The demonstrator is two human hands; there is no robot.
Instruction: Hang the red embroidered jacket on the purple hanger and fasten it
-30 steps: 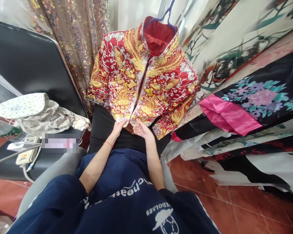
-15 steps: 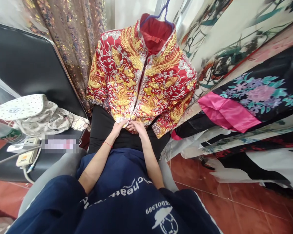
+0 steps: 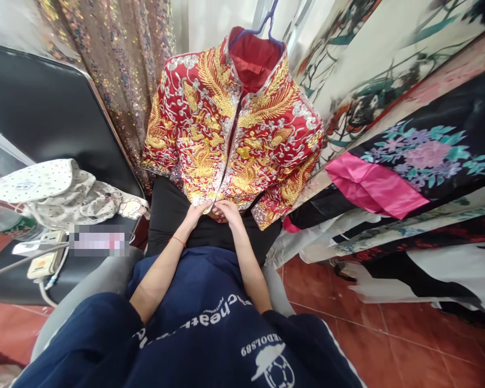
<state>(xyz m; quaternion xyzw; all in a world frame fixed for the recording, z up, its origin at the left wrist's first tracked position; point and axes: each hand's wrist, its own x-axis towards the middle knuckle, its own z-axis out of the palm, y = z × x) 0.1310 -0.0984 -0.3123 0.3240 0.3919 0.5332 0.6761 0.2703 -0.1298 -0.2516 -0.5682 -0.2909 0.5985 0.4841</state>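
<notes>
A red jacket [image 3: 248,134] with dense gold and silver embroidery hangs in front of me from a purple hanger [image 3: 262,24]. Its stand collar gapes and shows the red lining. At the lower end of the front opening, my left hand [image 3: 196,212] pinches the left panel's bottom hem. Close beside it, my right hand [image 3: 227,211] is closed on the hem just right of the opening, with fingertips bent over the edge. Exactly what lies between the right fingertips is too small to make out. Black cloth [image 3: 165,215] covers my lap under the hem.
On the left, a black chair [image 3: 36,108] carries a dotted white cloth bag [image 3: 81,199] and a power strip [image 3: 46,261] with cables. A sequined curtain [image 3: 109,64] hangs behind. Garments, among them a black floral one [image 3: 448,145], line the right side above red floor tiles [image 3: 347,323].
My right fingers have shifted slightly at the hem beside the opening. The left hand keeps its hold, and the view has moved a little.
</notes>
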